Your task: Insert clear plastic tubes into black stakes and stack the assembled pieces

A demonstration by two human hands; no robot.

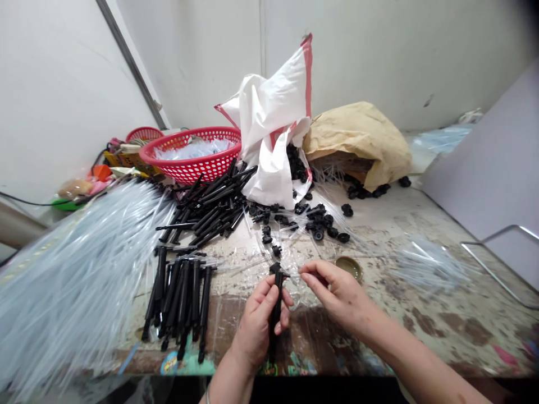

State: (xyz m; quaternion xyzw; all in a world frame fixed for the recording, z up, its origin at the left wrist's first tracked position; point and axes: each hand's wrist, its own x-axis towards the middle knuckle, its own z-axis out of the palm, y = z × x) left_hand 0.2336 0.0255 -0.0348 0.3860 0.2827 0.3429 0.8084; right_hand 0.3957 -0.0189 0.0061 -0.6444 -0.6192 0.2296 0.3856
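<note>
My left hand (263,320) is wrapped round a black plastic tube (277,306) with a wider black cap at its upper end and a small side spout pointing right. Fingertips of my right hand (332,286) pinch a thin clear plastic tube (295,275), whose end meets or nearly meets that spout; the exact contact is too small to tell. Beyond the hands lie loose black caps (319,221). A small round dish (349,266) sits just behind my right hand. To the left, several finished-looking black tubes (181,297) lie side by side near the table's front edge.
A large heap of clear tubes (84,280) covers the left side. More black tubes (214,205) are piled before a red basket (189,154). Behind stand a white sack (273,112) and a tan bag (357,134). Short clear tubes (433,264) lie right, near a metal wire frame (497,272).
</note>
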